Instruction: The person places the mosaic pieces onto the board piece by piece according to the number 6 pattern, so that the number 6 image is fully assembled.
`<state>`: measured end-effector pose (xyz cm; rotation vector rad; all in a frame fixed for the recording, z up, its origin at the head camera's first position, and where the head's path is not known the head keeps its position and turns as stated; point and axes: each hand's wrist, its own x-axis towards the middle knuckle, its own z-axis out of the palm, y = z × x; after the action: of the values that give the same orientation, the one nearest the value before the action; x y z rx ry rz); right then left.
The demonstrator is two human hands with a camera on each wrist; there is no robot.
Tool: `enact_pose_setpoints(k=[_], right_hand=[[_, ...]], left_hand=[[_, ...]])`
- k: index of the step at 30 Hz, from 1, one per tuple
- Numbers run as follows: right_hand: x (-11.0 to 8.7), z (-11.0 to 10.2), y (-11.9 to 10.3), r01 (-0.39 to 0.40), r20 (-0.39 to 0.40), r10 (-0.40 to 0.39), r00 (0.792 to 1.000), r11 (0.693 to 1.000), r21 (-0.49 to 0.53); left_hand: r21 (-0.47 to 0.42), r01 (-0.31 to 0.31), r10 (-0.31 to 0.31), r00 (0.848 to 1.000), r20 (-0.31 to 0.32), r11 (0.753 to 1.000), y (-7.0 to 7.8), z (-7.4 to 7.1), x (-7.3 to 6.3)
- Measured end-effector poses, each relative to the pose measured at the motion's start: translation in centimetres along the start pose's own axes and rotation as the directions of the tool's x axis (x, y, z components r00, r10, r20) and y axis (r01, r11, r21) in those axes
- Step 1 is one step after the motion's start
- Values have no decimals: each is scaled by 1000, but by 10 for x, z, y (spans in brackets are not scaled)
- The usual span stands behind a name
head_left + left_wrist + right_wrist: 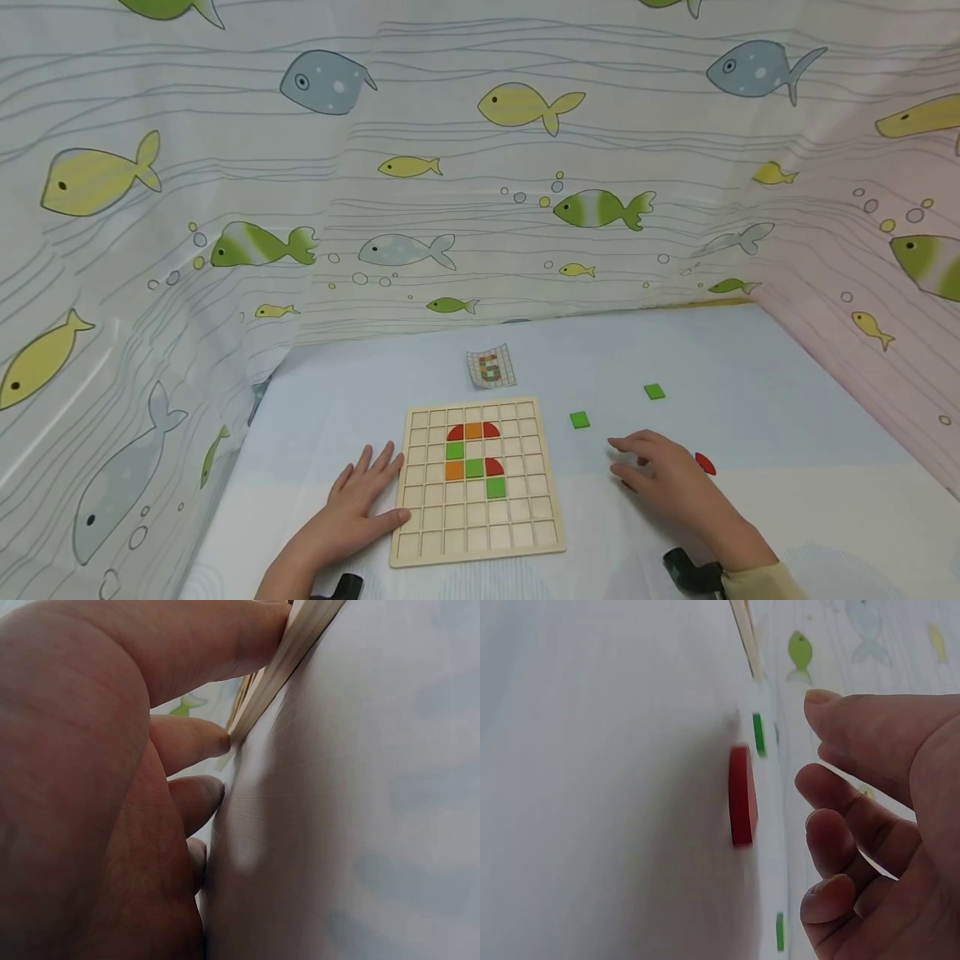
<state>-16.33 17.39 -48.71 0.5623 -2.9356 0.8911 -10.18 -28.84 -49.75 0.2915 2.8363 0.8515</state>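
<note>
A square wooden grid board (517, 533) lies on the table. Red, orange and green tiles fill several of its cells, among them a green square (496, 487). My left hand (352, 504) rests spread at the board's left side, its thumb on the edge; the left wrist view shows the fingertips against the board's wooden side (281, 664). Right of the board, my right hand (671, 483) hovers with loosely bent fingers and nothing in them. A red quarter-round tile (705, 463) lies beside it, also seen as a red block (741, 796) in the right wrist view.
Two loose green square tiles, one nearer (580, 420) and one farther (655, 392), lie right of the board. Behind the board is a small pattern card (491, 367) with a coloured figure on a grid. Fish-printed curtains (465, 208) enclose the table.
</note>
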Motion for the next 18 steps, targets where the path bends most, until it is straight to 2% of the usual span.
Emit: enact_pose_setpoints(k=[5,13,18], right_hand=[[-2,-13,15,-44,0,44,999,999,-15],[-10,-35,44,-86,-44,83,996,995,-52],[-15,-49,64,-156,-17,156,988,984,-88]], left_hand=[[-4,-1,1,1000,1,1000,-1,1,0],[-5,10,-10,1000,16,1000,-1,0,2],[2,9,-9,1000,17,1000,-1,0,3]])
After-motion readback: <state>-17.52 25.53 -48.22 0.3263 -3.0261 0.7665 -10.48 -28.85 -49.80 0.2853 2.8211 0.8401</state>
